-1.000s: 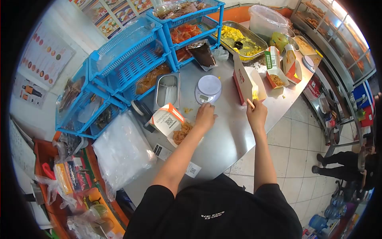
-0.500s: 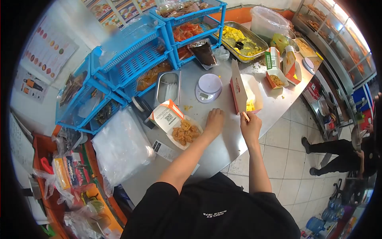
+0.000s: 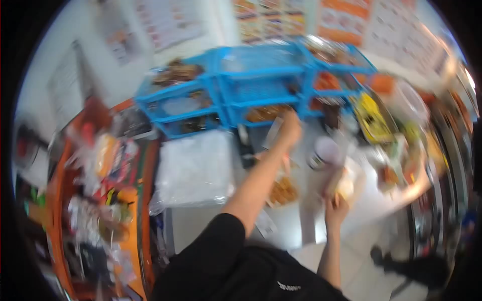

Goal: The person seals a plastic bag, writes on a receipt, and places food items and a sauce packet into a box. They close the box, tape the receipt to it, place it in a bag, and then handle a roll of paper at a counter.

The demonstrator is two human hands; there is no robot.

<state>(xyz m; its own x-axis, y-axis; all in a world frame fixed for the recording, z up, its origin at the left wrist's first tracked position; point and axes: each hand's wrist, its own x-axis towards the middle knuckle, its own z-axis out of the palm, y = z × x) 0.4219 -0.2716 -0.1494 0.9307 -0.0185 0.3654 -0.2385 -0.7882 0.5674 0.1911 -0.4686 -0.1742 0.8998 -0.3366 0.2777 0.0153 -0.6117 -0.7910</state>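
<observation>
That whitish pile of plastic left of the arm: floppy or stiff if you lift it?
Probably floppy: the plastic pile looks soft and rumpled. Likely light and slippery too, as it seems thin glossy film, though blur hides detail.

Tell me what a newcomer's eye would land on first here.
The bright blue basket racks across the top centre stand out most, even through the heavy motion blur. The left hand stretches up to them, while the right hand sits lower, right of centre. A pile of clear plastic bags lies left of the arm, and a tray of yellow food shows at right.
</observation>
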